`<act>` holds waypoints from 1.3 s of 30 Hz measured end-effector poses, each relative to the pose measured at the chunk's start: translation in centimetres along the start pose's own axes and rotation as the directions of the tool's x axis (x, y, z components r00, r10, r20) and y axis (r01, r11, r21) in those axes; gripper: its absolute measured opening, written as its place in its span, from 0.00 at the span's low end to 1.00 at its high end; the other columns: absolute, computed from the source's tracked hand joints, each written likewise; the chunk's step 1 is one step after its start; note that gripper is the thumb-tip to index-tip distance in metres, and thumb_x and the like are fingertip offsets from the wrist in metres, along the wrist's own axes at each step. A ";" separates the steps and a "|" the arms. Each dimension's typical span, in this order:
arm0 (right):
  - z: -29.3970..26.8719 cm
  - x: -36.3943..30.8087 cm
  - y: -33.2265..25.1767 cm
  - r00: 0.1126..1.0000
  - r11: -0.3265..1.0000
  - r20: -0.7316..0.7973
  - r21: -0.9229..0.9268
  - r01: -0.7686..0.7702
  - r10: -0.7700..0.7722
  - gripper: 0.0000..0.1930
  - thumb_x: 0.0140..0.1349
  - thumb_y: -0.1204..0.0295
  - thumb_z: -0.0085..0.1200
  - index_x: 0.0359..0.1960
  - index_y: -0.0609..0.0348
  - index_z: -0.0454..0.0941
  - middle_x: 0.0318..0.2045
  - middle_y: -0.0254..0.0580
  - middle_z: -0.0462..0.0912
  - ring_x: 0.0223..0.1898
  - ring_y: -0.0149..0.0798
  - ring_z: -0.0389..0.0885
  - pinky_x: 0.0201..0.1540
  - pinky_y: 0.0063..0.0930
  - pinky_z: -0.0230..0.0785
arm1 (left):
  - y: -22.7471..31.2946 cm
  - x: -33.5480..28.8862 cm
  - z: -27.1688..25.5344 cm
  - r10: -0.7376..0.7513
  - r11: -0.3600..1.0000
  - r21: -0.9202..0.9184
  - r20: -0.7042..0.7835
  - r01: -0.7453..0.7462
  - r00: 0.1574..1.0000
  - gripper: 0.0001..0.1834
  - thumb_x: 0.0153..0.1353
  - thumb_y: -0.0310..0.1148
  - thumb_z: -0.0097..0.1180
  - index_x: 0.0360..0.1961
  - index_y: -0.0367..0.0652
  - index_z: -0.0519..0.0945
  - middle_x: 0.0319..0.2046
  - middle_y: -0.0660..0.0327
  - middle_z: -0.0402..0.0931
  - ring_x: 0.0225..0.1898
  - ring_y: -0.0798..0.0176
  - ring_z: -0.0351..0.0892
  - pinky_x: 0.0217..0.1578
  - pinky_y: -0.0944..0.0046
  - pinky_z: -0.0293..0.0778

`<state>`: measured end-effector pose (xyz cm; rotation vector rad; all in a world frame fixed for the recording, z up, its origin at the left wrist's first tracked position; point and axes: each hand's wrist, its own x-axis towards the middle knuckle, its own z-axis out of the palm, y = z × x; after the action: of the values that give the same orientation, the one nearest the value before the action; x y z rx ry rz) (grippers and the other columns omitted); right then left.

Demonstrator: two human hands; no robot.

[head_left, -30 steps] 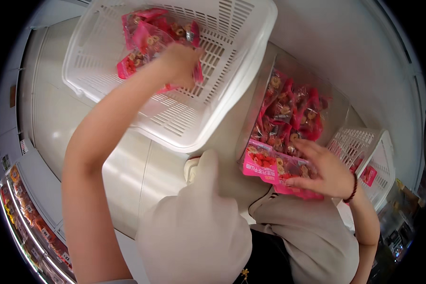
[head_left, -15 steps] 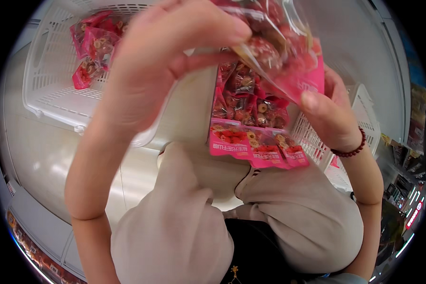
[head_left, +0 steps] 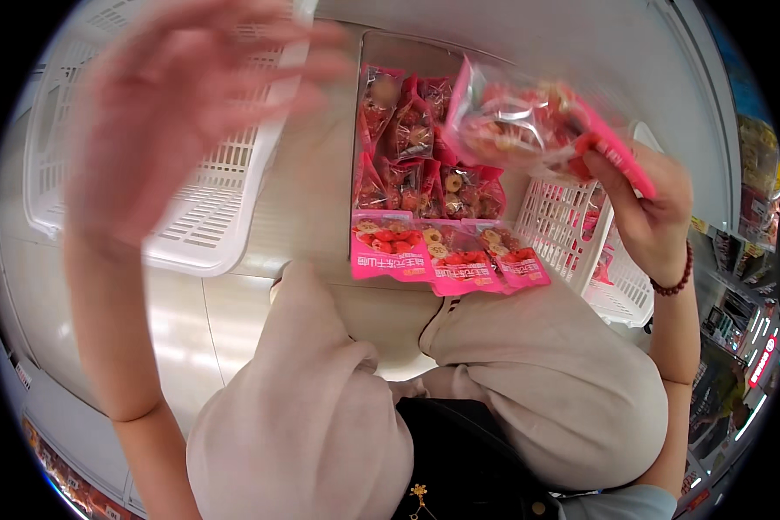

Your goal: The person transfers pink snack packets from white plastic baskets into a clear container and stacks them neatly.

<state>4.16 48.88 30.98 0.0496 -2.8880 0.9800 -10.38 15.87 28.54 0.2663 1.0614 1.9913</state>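
My right hand [head_left: 646, 204] grips a pink, clear-fronted snack bag [head_left: 520, 121] of red dried fruit by one end. The bag is tilted and a little blurred, above the far right of a clear-sided bin [head_left: 354, 178]. Rows of similar snack bags [head_left: 410, 134] stand in the bin, and several lie with their printed pink fronts up along its near edge. My left hand [head_left: 160, 113], smeared by motion, is off the bag with its fingers spread and nothing seen in them. It covers much of a white slotted basket [head_left: 221, 230] on the left.
A second white slotted basket [head_left: 563, 212] stands at the right, with pink bags inside. Shelves with packaged goods [head_left: 758, 165] line the far right. Below are my knees [head_left: 295, 390] in light trousers, close to the bin, above a tiled floor [head_left: 182, 321].
My left hand has let go of the snack bag and swung left over the left basket, opening its fingers. My right hand has moved slightly right and nearer, keeping the bag.
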 end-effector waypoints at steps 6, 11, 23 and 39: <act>1.8 -0.3 0.8 0.790 0.773 0.609 -0.468 0.428 -0.068 0.20 0.48 0.78 0.48 0.47 0.62 0.72 0.36 0.48 0.78 0.35 0.43 0.78 0.33 0.32 0.71 | 7.2 -5.2 -14.8 0.491 0.837 0.510 -0.537 -0.199 0.686 0.19 0.64 0.35 0.34 0.50 0.34 0.66 0.56 0.47 0.61 0.58 0.53 0.62 0.60 0.58 0.57; 5.1 -2.5 2.9 0.626 0.714 0.774 -0.494 0.497 0.099 0.23 0.46 0.75 0.50 0.48 0.63 0.70 0.38 0.50 0.78 0.33 0.45 0.79 0.31 0.35 0.71 | 3.4 -4.4 -21.4 0.392 0.595 0.688 -0.699 0.415 0.598 0.23 0.57 0.40 0.44 0.52 0.42 0.68 0.52 0.53 0.68 0.53 0.58 0.68 0.54 0.61 0.62; 2.9 0.6 1.7 0.693 0.850 0.715 -0.419 0.318 0.093 0.26 0.46 0.69 0.54 0.49 0.65 0.69 0.43 0.52 0.75 0.39 0.48 0.75 0.38 0.36 0.68 | -1.7 -1.1 -21.8 0.436 -0.122 0.759 -0.538 0.640 0.721 0.64 0.27 0.45 0.70 0.65 0.50 0.43 0.54 0.28 0.55 0.56 0.36 0.60 0.56 0.56 0.61; 0.8 1.8 0.4 0.728 0.866 0.678 -0.421 0.271 0.102 0.31 0.45 0.60 0.59 0.49 0.69 0.68 0.49 0.54 0.71 0.48 0.52 0.71 0.49 0.37 0.64 | -1.4 -1.6 -22.7 0.329 -0.885 0.381 0.106 0.267 0.939 0.35 0.34 0.37 0.64 0.48 0.47 0.67 0.33 0.50 0.75 0.40 0.47 0.75 0.36 0.51 0.71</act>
<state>2.32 48.67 30.25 0.6401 -3.6634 0.1470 -20.52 1.81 13.79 1.1909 3.1601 -0.7437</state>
